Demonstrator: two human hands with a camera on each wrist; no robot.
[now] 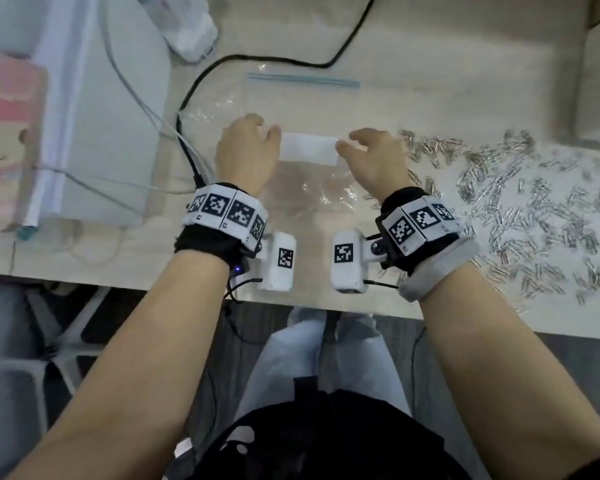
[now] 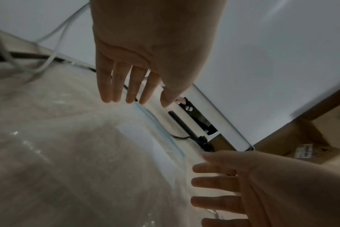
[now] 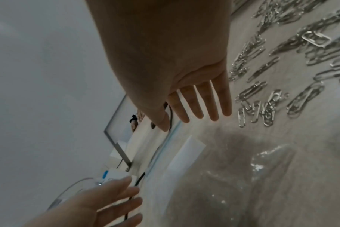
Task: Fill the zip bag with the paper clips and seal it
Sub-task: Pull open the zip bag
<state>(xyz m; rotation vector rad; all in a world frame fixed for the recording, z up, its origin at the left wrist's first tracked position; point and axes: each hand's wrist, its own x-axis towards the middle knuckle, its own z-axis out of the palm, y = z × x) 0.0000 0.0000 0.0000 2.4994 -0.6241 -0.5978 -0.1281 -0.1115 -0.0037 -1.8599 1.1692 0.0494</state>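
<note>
A clear zip bag (image 1: 302, 109) lies flat on the table, its blue zip strip (image 1: 303, 80) at the far edge and a white label patch (image 1: 309, 149) in the middle. Both hands hover over it with straight, spread fingers, holding nothing. My left hand (image 1: 248, 147) is above the bag's left side, its fingers (image 2: 124, 86) pointing toward the strip (image 2: 159, 127). My right hand (image 1: 371, 157) is above the right side, fingers (image 3: 204, 101) near the strip (image 3: 171, 138). Several silver paper clips (image 1: 520, 209) lie scattered on the table to the right (image 3: 272, 99).
A black cable (image 1: 274, 60) curves behind and left of the bag, with white cables (image 1: 142, 109) beside it. A white device (image 1: 111, 109) and a pink item (image 1: 7, 133) sit at the left. The table's front edge (image 1: 309, 303) is just under my wrists.
</note>
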